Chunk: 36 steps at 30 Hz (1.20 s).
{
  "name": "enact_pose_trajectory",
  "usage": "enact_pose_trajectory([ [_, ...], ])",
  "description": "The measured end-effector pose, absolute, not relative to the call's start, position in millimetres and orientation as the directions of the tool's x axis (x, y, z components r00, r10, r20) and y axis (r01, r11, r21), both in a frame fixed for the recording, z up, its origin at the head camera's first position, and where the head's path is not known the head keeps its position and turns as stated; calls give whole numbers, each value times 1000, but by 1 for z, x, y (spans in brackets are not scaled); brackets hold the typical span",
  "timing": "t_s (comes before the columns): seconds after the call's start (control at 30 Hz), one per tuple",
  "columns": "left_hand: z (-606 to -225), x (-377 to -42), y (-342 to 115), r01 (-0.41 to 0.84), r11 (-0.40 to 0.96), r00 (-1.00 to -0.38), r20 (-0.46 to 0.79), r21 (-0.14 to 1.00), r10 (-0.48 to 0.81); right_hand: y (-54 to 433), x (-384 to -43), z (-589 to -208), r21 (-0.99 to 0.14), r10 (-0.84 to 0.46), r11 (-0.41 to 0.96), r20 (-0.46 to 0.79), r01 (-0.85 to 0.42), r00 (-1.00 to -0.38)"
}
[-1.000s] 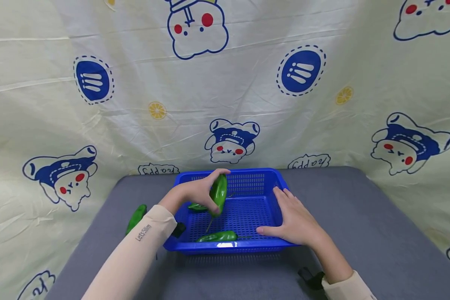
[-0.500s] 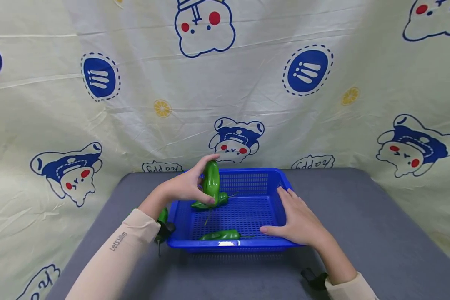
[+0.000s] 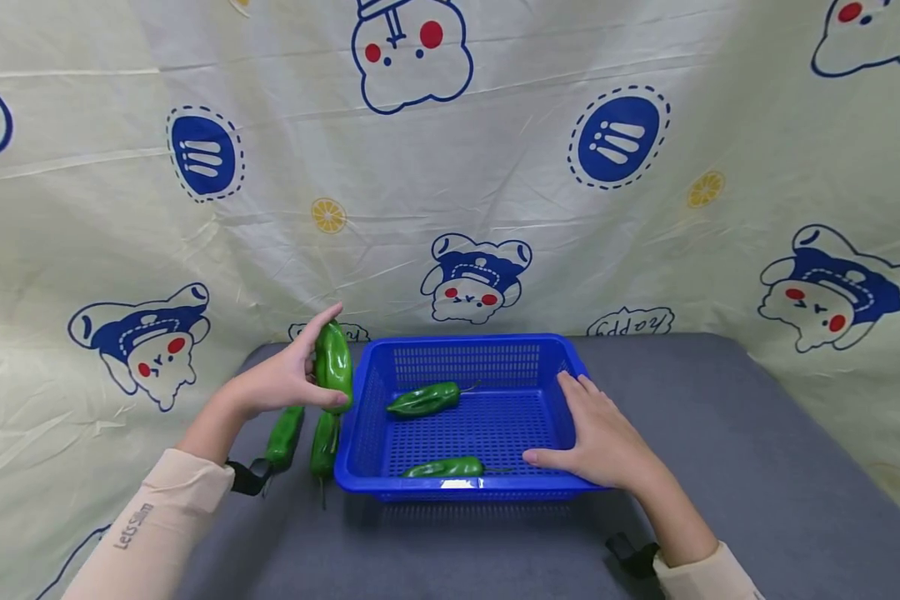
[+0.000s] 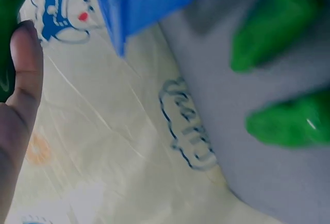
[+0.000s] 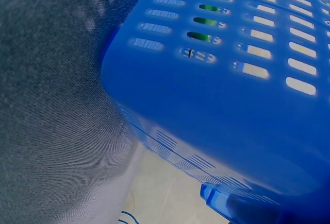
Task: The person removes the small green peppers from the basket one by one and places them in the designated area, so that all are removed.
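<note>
Near ten o'clock of the blue basket (image 3: 367, 486), the left hand (image 3: 285, 379) grips a green pepper (image 3: 335, 367) between thumb and fingers. Two more peppers (image 3: 285, 437) lie on the table (image 3: 690, 425) toward nine. At three, the right hand (image 3: 603, 439) touches the rim, fingers fairly straight. Inside, one pepper (image 3: 424, 400) lies toward ten, another pepper (image 3: 446, 468) at six.

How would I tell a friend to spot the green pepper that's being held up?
Start with the rectangular blue plastic mesh basket on the grey tabletop. By its left rim, the person's bare left hand holds a long, glossy green pepper nearly upright. Two green peppers lie in the basket and two more on the tabletop; only this one is held.
</note>
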State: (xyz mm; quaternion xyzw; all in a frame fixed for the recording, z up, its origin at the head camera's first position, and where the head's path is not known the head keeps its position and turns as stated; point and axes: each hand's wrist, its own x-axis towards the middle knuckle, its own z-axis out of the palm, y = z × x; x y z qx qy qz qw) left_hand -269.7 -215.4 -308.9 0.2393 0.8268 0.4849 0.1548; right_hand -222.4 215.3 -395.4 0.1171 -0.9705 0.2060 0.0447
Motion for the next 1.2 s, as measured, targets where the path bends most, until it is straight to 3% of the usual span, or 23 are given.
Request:
enact_pose_trajectory([
  [0.23,-327,-257,-255,169,516,-847,-144,840,512,216,-222,-394,-386,-210,889,137,-247,-968],
  [0.5,-364,-245,-266,94,658,-856,-277,747,436,216,-220,-392,-387,-210,888,137,-248,-968],
  [0.87,-393,-239,-255,116,793,-853,-348,599,388,215,-220,-393,-387,-203,890,133,-240,-970],
  [1.2,-392,-237,-240,187,911,-889,-332,369,317,216,-221,-395,-385,-209,889,139,-247,-968],
])
